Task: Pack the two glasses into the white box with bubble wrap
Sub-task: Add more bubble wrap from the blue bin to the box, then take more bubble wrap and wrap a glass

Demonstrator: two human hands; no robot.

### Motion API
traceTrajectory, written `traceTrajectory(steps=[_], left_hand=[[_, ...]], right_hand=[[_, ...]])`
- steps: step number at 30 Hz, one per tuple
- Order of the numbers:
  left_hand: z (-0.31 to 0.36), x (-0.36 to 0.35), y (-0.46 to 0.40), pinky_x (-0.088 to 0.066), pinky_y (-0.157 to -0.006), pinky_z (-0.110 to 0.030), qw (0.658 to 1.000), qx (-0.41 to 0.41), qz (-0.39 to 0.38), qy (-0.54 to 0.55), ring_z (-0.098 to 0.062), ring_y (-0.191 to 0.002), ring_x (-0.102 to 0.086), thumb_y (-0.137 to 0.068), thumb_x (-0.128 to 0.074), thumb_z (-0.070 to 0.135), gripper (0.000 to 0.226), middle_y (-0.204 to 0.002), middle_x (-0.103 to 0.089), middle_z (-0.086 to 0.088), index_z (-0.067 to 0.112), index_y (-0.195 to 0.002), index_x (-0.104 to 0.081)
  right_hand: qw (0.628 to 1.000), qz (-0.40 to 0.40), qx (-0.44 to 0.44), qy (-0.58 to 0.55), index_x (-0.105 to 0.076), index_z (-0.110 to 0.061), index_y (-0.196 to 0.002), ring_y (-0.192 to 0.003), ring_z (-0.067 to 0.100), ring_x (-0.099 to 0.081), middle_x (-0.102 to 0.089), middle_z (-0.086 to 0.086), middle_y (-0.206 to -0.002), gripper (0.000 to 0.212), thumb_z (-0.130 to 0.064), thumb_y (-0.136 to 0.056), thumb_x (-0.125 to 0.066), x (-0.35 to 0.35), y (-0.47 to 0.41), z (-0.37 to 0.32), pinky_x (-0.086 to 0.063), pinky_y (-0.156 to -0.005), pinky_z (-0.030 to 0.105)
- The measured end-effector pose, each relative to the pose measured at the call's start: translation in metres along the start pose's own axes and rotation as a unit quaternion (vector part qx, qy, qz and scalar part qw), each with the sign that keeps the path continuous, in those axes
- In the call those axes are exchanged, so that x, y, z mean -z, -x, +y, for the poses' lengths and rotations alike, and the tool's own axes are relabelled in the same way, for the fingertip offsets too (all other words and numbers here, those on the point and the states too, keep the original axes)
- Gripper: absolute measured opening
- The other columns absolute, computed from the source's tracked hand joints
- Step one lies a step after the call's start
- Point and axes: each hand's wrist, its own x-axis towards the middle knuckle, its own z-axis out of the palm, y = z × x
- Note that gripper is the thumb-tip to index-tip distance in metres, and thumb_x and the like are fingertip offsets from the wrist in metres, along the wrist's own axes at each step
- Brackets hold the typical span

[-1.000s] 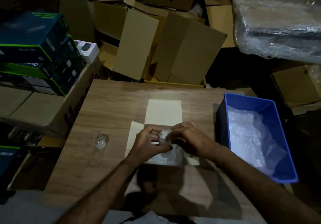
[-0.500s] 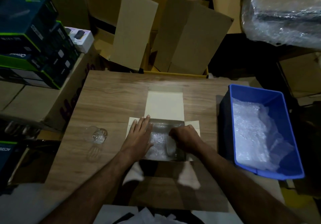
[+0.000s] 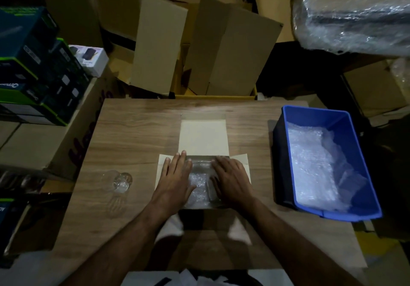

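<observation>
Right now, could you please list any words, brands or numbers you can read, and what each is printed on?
None reads in full.
Dark boxes with green edges: labels too small and blurred.
Small white box: print too small.
Cardboard carton: large purple lettering, partly hidden, not readable.

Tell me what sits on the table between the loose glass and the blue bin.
In the head view, the open white box sits between the glass and blue bin, both hands over its bubble wrap.
</observation>
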Motion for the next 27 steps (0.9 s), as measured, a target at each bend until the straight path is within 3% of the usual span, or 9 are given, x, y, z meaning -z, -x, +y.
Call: traceTrajectory(steps=[5, 9, 14, 17, 20, 22, 24, 27], left_hand=[[0.021, 0.017, -0.014, -0.013, -0.124, -0.053, 0.998, -0.029, 0.032, 0.033, -0.035, -0.154, -0.013, -0.096, -0.053, 0.047, 0.077, -0.167, -0.012, -0.017, 0.01, -0.157, -0.025], [0.057, 0.036, -0.031, -0.01, -0.125, -0.052, 0.993, -0.064, 0.071, 0.063, -0.033, -0.155, -0.008, -0.101, -0.044, 0.047, 0.071, -0.168, -0.009, -0.016, 0.011, -0.158, -0.022], [0.12, 0.047, -0.06, -0.022, -0.121, -0.056, 0.987, -0.104, 0.093, 0.073, -0.04, -0.151, -0.024, -0.098, -0.038, 0.045, 0.067, -0.163, -0.023, -0.023, 0.005, -0.152, -0.037], [0.161, 0.047, -0.074, -0.029, -0.118, -0.057, 0.98, -0.134, 0.119, 0.088, -0.042, -0.147, -0.032, -0.097, -0.049, 0.038, 0.062, -0.159, -0.031, -0.026, 0.002, -0.147, -0.046], [0.207, 0.047, -0.088, -0.03, -0.117, -0.056, 0.975, -0.154, 0.12, 0.106, -0.041, -0.146, -0.034, -0.097, -0.051, 0.033, 0.059, -0.157, -0.035, -0.026, 0.0, -0.146, -0.048], [0.235, 0.048, -0.098, -0.03, -0.118, -0.055, 0.975, -0.155, 0.099, 0.128, -0.04, -0.147, -0.034, -0.098, -0.047, 0.034, 0.059, -0.158, -0.034, -0.024, 0.001, -0.147, -0.047], [0.255, 0.043, -0.109, -0.033, -0.117, -0.054, 0.978, -0.147, 0.066, 0.132, -0.041, -0.146, -0.035, -0.095, -0.045, 0.035, 0.062, -0.158, -0.034, -0.024, 0.001, -0.146, -0.048], [0.272, 0.033, -0.125, -0.038, -0.112, -0.058, 0.986, -0.126, 0.022, 0.11, -0.046, -0.144, -0.034, -0.092, -0.043, 0.036, 0.065, -0.158, -0.031, -0.027, -0.002, -0.145, -0.049]], right_hand=[[0.997, 0.066, -0.043, -0.023, -0.053, -0.01, -0.141, -0.136, 0.031, -0.047, -0.051, 0.015, -0.149, 0.052, -0.033, -0.095, -0.052, 0.03, 0.009, 0.011, -0.037, -0.114, 0.047], [0.991, 0.1, -0.082, -0.017, -0.05, -0.008, -0.144, -0.139, 0.035, -0.044, -0.047, 0.018, -0.151, 0.055, -0.031, -0.094, -0.052, 0.056, 0.028, 0.038, -0.036, -0.115, 0.05], [0.978, 0.141, -0.156, -0.015, -0.05, -0.01, -0.146, -0.142, 0.031, -0.041, -0.045, 0.016, -0.153, 0.054, -0.029, -0.095, -0.055, 0.079, 0.067, 0.085, -0.031, -0.119, 0.05], [0.966, 0.169, -0.193, -0.028, -0.049, -0.012, -0.147, -0.145, 0.031, -0.037, -0.043, 0.016, -0.155, 0.054, -0.032, -0.097, -0.052, 0.084, 0.092, 0.121, -0.026, -0.121, 0.047], [0.957, 0.18, -0.225, -0.028, -0.054, -0.012, -0.144, -0.142, 0.034, -0.041, -0.047, 0.018, -0.152, 0.055, -0.036, -0.094, -0.05, 0.084, 0.114, 0.162, -0.033, -0.114, 0.046], [0.96, 0.108, -0.253, -0.044, -0.053, -0.014, -0.145, -0.143, 0.035, -0.041, -0.043, 0.019, -0.155, 0.059, -0.038, -0.091, -0.059, 0.086, 0.125, 0.192, -0.035, -0.114, 0.044], [0.962, -0.042, -0.263, -0.061, -0.044, -0.019, -0.151, -0.149, 0.032, -0.031, -0.03, 0.018, -0.162, 0.073, -0.044, -0.087, -0.069, 0.086, 0.133, 0.219, -0.027, -0.119, 0.038], [0.955, -0.193, -0.222, -0.032, -0.037, -0.024, -0.155, -0.153, 0.031, -0.02, -0.015, 0.019, -0.166, 0.091, -0.051, -0.078, -0.077, 0.078, 0.132, 0.249, -0.019, -0.122, 0.035]])
